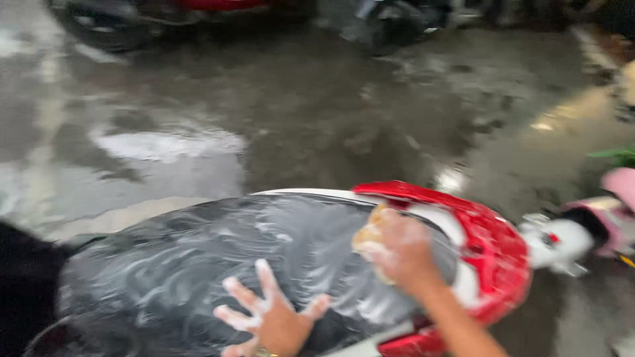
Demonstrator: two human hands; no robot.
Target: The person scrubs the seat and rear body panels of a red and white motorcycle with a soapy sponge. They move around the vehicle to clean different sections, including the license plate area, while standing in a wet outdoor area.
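Observation:
A scooter lies across the lower half of the head view, its black seat [198, 264] smeared with white soap foam. My left hand [268, 317] rests flat on the seat with fingers spread, foam on them. My right hand [403, 251] grips a yellow sponge [368, 239] and presses it on the seat's right end, next to the red and white tail panel [493, 248]. The picture is blurred by motion.
Wet grey concrete floor [297, 112] with a patch of white foam [172, 142] lies beyond the scooter. Another red vehicle [165, 16] and a dark one [397, 23] stand at the top. A pink and white scooter part [602, 218] is at the right edge.

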